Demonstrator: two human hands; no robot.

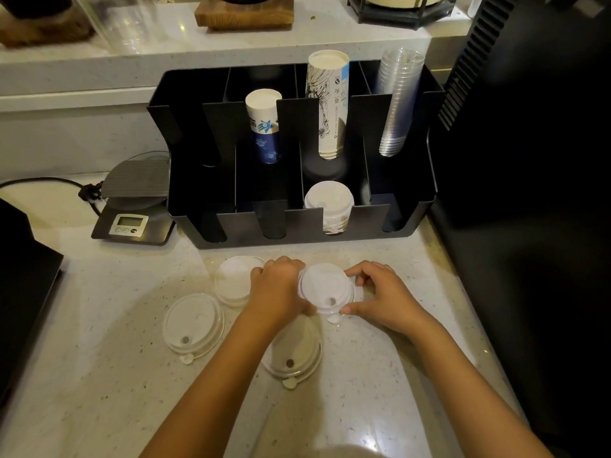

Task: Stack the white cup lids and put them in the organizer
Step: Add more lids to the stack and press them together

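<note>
Because the left hand (277, 285) covers its edge, the lid at ten o'clock (233, 280) is partly hidden, as is the lid under the forearm (297, 353); a third loose lid (193, 322) lies at nine o'clock. Both hands pinch a fourth lid (327, 287), the right hand (380, 292) at its three o'clock. At twelve, the organizer (410, 193) already holds a lid stack (329, 203).
</note>
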